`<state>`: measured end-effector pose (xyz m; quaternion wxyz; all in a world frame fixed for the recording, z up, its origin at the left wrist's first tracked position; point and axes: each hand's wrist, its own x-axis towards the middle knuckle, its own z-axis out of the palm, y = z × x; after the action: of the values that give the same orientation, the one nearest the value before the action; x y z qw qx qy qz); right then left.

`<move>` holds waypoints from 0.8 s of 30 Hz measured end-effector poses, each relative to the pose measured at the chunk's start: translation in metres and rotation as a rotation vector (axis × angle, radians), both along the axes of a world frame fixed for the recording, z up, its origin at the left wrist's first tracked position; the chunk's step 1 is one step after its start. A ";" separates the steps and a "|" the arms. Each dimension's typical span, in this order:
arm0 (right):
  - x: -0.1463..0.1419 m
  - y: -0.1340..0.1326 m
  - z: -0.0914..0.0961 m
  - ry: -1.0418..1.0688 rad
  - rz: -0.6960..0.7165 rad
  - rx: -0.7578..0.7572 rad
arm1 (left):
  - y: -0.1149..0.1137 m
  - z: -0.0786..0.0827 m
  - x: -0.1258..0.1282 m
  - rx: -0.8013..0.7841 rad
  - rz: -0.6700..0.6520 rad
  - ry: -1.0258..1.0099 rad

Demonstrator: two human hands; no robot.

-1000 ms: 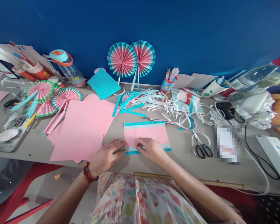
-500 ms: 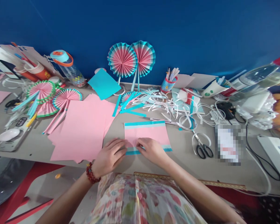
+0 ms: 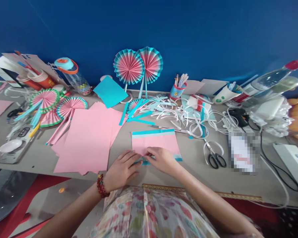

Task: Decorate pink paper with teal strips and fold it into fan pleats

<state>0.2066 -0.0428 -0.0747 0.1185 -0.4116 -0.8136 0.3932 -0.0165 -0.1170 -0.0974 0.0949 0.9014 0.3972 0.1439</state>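
A pink sheet of paper (image 3: 161, 140) lies flat in front of me, with pale blue and turquoise bands along its far and near edges. My left hand (image 3: 121, 169) rests over the sheet's near left corner, fingers stretched out and hiding that corner. Curled together, the fingers of my right hand (image 3: 162, 161) press at the near banded edge; whatever may be between their tips is hidden. Just left of my left hand is a stack of larger pink sheets (image 3: 88, 142). A slim white pen-like tool (image 3: 161, 127) lies beyond the far edge.
Black-handled scissors (image 3: 216, 160) lie at the right, near a white power strip (image 3: 291, 163). Cut paper strips (image 3: 164, 110) heap behind the sheet. Two folded paper fans (image 3: 129, 67) lean on the blue wall; more fans (image 3: 71, 107) lie left. A pen cup (image 3: 177, 91) stands behind.
My left hand has slid right along the near edge, closer to my right hand. My right hand stays at nearly the same spot. The view has shifted slightly.
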 end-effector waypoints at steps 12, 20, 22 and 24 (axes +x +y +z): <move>0.010 0.019 0.006 0.300 0.007 -0.449 | 0.015 0.011 0.042 -0.128 0.370 -0.122; 0.010 0.013 -0.003 0.373 0.064 -0.456 | 0.010 0.008 0.051 -0.085 0.449 -0.199; 0.011 0.014 -0.005 0.375 0.074 -0.423 | 0.010 0.005 0.050 -0.104 0.464 -0.230; 0.017 0.022 -0.005 0.333 0.052 -0.261 | 0.009 0.002 0.048 -0.108 0.467 -0.253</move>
<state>0.2235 -0.0205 -0.0799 0.1869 -0.3316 -0.7352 0.5608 0.0314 -0.1078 -0.0950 0.1562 0.7538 0.5865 0.2519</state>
